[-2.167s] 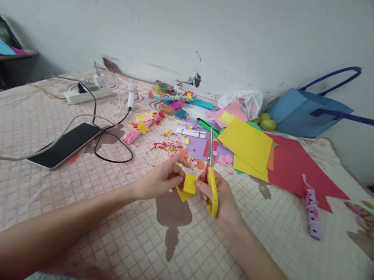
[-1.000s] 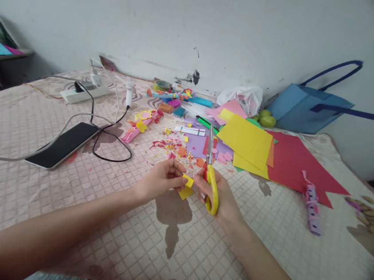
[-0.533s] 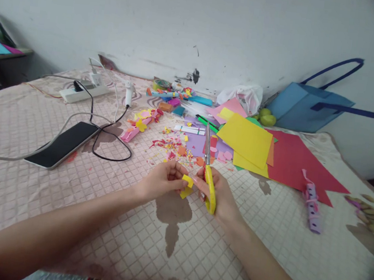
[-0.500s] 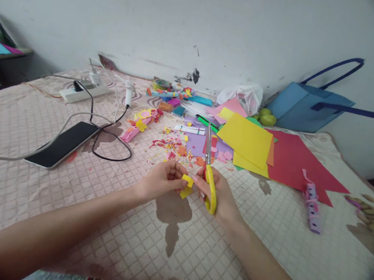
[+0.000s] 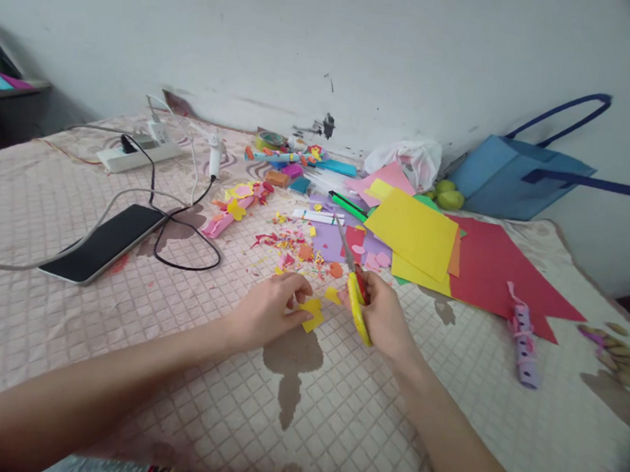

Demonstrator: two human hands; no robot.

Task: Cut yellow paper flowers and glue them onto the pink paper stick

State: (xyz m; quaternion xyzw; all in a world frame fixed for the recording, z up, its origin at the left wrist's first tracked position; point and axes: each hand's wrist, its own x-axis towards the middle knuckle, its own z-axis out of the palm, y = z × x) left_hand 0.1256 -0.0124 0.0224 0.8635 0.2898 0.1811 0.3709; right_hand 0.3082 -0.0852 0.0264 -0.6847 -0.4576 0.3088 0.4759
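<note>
Scissors [image 5: 353,289] swung leftward, partly hidden by right hand [image 5: 381,310], yellow scrap [image 5: 333,296] indistinct

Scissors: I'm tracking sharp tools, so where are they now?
In the head view, the scissors are in the right hand, right of centre, pointing toward the purple paper.

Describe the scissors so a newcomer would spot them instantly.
On the patterned tablecloth, look for the right hand near the middle. The scissors are in it, pointing forward. Unlike the flat yellow sheets, they have metal blades and a yellow handle.
</note>
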